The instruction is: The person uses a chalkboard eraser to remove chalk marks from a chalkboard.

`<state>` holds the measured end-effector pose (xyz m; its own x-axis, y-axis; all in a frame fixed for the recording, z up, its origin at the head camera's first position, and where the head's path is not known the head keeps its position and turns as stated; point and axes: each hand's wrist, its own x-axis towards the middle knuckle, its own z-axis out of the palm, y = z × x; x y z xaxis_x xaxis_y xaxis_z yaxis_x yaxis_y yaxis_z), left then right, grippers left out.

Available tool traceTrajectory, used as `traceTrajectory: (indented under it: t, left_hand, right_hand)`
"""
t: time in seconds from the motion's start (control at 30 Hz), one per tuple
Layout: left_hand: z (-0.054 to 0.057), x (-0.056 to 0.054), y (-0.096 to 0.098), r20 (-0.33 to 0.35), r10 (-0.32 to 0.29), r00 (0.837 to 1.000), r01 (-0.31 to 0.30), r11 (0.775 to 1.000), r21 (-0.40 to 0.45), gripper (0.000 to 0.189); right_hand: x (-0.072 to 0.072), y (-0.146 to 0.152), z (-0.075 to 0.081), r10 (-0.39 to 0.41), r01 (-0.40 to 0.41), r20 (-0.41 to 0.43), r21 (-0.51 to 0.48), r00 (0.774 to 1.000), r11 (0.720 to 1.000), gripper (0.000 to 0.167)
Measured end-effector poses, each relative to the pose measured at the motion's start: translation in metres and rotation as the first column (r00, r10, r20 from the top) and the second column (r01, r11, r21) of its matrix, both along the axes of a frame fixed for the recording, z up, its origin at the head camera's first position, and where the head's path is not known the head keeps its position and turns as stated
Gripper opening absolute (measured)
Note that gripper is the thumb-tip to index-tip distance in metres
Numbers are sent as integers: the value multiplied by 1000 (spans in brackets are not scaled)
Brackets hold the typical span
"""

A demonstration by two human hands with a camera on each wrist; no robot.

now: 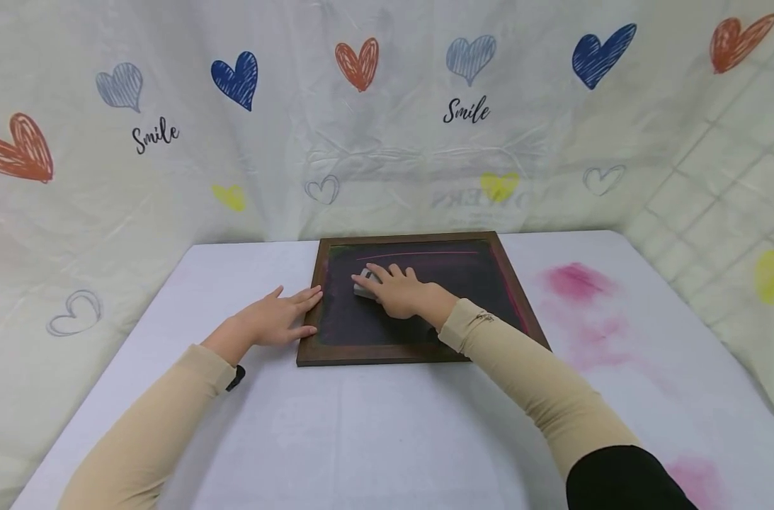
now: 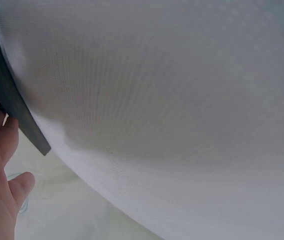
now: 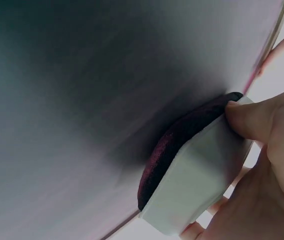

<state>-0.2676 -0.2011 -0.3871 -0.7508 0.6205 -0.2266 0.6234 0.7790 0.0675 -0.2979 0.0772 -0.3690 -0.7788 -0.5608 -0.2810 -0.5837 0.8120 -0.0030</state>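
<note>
A blackboard (image 1: 374, 327) in a brown wooden frame lies on the white-covered table. My right hand (image 1: 401, 292) grips a board eraser (image 3: 194, 170) by its pale casing, over the left half of the board. In the right wrist view, the dark felt pad with pinkish dust faces the board, and the thumb lies along the casing's edge. My left hand (image 1: 270, 319) rests its extended fingertips against the frame's left side. In the left wrist view, the fingers touch the frame edge (image 2: 14, 107) and the thumb stands apart. A pink chalk line (image 1: 418, 253) runs across the board's upper part.
Pink smudges (image 1: 579, 282) mark the white tablecloth (image 1: 387, 432) right of the board. Behind the table hangs a pale curtain (image 1: 412, 142) printed with hearts and the word "Smile". More pink chalk shows along the board's right inner edge.
</note>
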Motion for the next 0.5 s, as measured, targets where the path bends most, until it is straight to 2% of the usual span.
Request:
traceTrajectory:
  t: [0.27,0.37,0.5]
  left_hand:
    - [-1,0,-5,-4,-8,1000,8,1000,11,77]
    - [-2,-1,-5,1,-2,1000,2,1000,11,77]
    - [-1,0,-4,0,-7,1000,7,1000,9,77]
  right_hand:
    - [-24,40,1,-118,119,17,-78,993,990,61]
    - [-30,64,2,-189,192,38,-121,981,974,62]
    - [-32,96,4,-289,295,60,-157,955,942,62]
